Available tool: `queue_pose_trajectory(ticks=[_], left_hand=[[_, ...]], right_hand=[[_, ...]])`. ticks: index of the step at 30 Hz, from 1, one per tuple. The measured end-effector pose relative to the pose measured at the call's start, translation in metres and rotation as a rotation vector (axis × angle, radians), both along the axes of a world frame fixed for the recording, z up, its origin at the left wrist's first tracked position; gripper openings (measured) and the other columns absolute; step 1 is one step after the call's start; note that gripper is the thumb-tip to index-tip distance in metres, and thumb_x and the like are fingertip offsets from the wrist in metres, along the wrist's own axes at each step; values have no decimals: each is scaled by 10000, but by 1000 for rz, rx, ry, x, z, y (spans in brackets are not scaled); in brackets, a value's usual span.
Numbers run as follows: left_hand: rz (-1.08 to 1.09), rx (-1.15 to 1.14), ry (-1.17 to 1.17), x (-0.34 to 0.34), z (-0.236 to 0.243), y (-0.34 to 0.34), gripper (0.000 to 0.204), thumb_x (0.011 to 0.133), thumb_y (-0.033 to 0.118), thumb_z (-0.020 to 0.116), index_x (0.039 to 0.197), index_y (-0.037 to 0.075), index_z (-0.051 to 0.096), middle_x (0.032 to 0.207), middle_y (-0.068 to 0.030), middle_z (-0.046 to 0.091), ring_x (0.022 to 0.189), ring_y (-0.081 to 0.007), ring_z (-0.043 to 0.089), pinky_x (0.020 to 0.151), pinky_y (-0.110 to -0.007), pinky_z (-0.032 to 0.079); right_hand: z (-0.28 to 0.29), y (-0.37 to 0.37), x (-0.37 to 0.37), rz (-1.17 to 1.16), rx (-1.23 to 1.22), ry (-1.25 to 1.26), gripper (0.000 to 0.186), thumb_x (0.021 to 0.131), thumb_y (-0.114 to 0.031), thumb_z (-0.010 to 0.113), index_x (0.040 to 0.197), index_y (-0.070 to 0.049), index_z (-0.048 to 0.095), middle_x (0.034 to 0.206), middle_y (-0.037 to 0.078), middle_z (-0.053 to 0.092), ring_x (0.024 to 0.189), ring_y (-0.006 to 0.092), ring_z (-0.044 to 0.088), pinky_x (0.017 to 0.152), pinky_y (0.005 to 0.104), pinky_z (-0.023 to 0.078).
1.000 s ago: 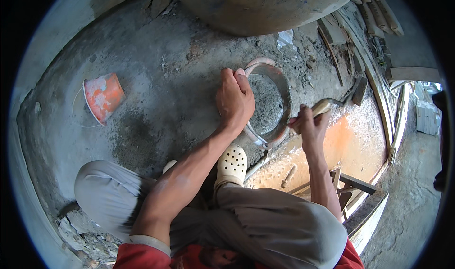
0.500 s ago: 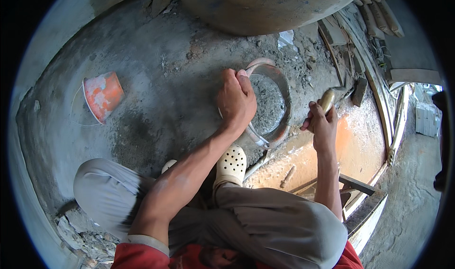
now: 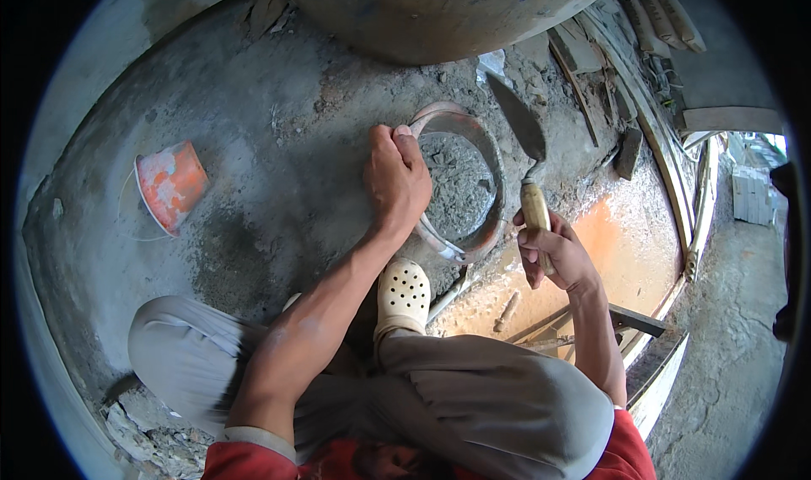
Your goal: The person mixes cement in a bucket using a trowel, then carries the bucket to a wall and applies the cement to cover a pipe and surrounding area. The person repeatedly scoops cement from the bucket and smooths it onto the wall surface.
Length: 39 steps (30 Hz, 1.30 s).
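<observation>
My left hand (image 3: 397, 176) is closed on the left rim of a round, paint-marked tub (image 3: 494, 184), which holds wet grey mortar (image 3: 454, 194) with a lumpy surface. My right hand (image 3: 553, 253), just right of the tub, grips the pale wooden handle of a trowel (image 3: 519, 117). Its dark pointed blade is raised, angled up and to the left, beside the tub's upper right. A cream perforated clog (image 3: 401, 290) on my foot sits just below the tub, between my forearms.
An orange paint-flaked bucket (image 3: 182, 184) lies tipped at left. A large rounded vessel (image 3: 439, 15) fills the top. Planks (image 3: 655, 142) and rubble line the right, with stacked sacks (image 3: 659, 19) beyond. An orange-stained board (image 3: 608, 235) lies under my right arm, and a wall (image 3: 93, 57) curves at left.
The trowel has swung upright, its blade now pointing away from me, as my right hand turned over and rose. My left hand stays on the rim; the whole view has shifted slightly.
</observation>
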State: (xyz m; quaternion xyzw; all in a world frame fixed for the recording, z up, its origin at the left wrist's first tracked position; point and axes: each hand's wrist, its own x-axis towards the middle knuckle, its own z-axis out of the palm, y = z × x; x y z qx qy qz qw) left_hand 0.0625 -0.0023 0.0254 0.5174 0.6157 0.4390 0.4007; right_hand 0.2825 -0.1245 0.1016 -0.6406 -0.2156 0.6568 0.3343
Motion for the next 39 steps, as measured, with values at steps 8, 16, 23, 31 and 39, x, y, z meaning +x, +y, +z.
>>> queue_pose_trajectory(ticks=[8, 16, 23, 31, 39], left_hand=[[-38, -39, -67, -21, -19, 23, 325, 1069, 241, 461, 963, -57, 537, 824, -217, 612, 736, -321, 624, 711, -454, 477], [-23, -54, -76, -26, -25, 28, 353, 1067, 262, 462, 959, -60, 559, 843, -227, 632, 747, -327, 630, 721, -451, 480], [-40, -79, -63, -27, -25, 32, 355, 1062, 264, 466, 967, -63, 565, 852, -226, 629, 753, -307, 622, 723, -441, 481], [-58, -104, -124, -35, -28, 41, 372, 1049, 274, 467, 931, -68, 553, 836, -186, 602, 734, -240, 543, 732, -414, 472], [12, -297, -180, -75, -52, 60, 457, 1015, 378, 520, 1156, -52, 585, 1044, -167, 616, 947, -236, 565, 883, -353, 459]], right_hand=[[-28, -29, 5, -214, 238, 615, 571, 767, -88, 598, 1329, -14, 525, 944, 96, 517, 596, 177, 561, 443, 331, 513], [-31, -27, -1, -198, 256, 566, 485, 1021, -319, 575, 1393, -29, 457, 862, 75, 504, 523, 147, 524, 403, 302, 494], [-23, -19, 0, -179, 212, 400, 449, 1063, -353, 536, 1368, -33, 459, 806, 60, 515, 505, 149, 525, 394, 301, 484], [-30, -23, 7, 9, 358, -361, 282, 973, -169, 685, 1175, -39, 537, 867, 49, 593, 632, 126, 578, 577, 301, 521], [-22, -31, 26, 140, 191, -742, 288, 977, -245, 714, 1089, -58, 527, 709, 5, 514, 634, 85, 476, 572, 282, 423]])
